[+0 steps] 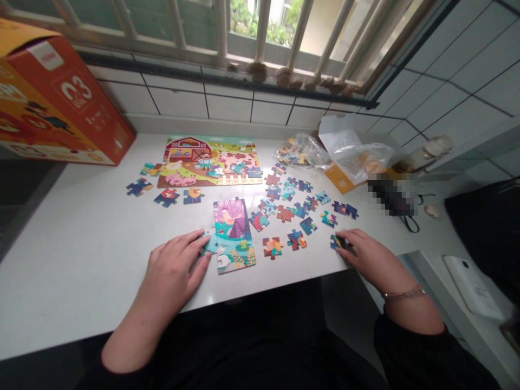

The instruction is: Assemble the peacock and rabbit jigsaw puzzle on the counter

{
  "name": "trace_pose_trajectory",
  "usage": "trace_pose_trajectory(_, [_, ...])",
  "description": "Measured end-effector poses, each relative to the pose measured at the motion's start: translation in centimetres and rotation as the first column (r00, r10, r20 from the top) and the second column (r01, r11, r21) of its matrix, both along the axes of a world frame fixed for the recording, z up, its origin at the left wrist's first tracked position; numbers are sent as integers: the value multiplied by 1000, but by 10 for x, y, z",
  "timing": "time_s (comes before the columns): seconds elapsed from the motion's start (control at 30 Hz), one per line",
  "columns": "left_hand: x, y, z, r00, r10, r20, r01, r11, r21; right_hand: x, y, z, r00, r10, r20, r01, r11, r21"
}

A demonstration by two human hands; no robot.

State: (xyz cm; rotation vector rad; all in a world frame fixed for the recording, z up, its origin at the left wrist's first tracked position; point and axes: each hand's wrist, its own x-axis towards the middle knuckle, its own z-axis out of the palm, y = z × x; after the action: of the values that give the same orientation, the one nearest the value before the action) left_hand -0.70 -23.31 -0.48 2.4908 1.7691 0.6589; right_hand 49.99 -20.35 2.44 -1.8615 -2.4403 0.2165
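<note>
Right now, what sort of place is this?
Probably a domestic kitchen or utility area, though nothing settles which: a white counter, a white-tiled wall and a barred window above it.

Daylight comes through the window [268, 24] beyond the left hand [173, 268] and right hand [365, 254], brightest between the bars [221, 32]. The table [93, 233] left of the left hand is softly lit; the clothing [280, 346] between the forearms sinks near black. Wide-lens distortion stretches the box [101, 92] beyond the left hand. A pixelated patch [390, 196] lies beyond the right hand; fine detail looks soft.
</note>
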Motion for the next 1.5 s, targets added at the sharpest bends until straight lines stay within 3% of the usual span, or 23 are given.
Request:
trace_pose_trajectory(0.4, [-1,-1,0,1000,2,21,-2,1000,-1,-23,15,-1,996,-45,75,37,995,98])
trace_pose_trajectory(0.6, [-1,0,1,1000,13,20,-13,1000,-26,-46,20,3,999,-22,-26,26,983,183])
trace_pose_trajectory(0.8, [-1,-1,1,999,27,36,-26,999,-43,-65,28,0,996,-11,-86,27,983,182])
trace_pose_trajectory(1.13, [-1,0,3,999,18,37,-17,999,-33,-63,51,0,992,-105,-73,118,970,211])
trace_pose_trajectory(1.5, [-1,0,2,999,22,41,-21,999,-41,-97,99,4,995,26,-94,-3,972,236])
